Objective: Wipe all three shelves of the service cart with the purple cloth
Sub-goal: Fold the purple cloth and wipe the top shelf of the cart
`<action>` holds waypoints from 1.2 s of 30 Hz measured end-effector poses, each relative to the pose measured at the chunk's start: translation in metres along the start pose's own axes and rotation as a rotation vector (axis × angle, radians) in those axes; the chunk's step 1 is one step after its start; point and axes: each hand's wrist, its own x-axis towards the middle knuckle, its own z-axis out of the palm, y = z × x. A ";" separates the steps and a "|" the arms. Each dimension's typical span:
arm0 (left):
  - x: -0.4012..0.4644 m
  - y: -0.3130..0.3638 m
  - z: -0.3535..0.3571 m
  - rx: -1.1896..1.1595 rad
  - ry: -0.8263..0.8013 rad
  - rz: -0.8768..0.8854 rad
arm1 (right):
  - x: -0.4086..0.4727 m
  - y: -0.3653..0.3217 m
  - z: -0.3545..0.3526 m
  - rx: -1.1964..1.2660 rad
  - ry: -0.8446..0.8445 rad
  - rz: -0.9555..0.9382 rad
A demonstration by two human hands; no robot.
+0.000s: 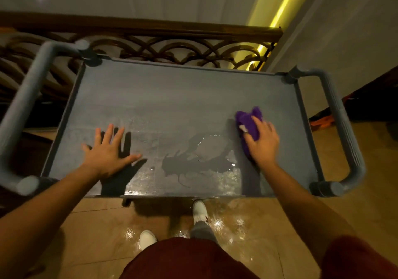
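Cloth: purple cloth (249,125) on top shelf (172,97), right side, pressed under right hand (261,143), fingers curled over it.
Left hand (107,151): flat on shelf, fingers spread, holding nothing.
Risk: puddle (193,160) sits near front edge; a stroke toward the person would likely push water onto the floor (97,224), already glistening by the shoes (199,209). Slip hazard.
Risk: leaning could roll the cart.
Surroundings: handles (28,97) each end, railing (163,48) just behind.
Lower shelves: hidden.
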 end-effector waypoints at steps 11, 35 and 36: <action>-0.045 -0.040 0.042 0.103 0.081 0.064 | -0.016 -0.050 0.059 0.220 -0.047 0.008; -0.073 -0.089 0.025 0.089 -0.038 0.082 | -0.104 -0.247 0.152 0.412 -0.280 -0.167; -0.074 -0.090 0.025 0.085 -0.053 0.075 | -0.116 -0.254 0.154 0.408 -0.351 -0.216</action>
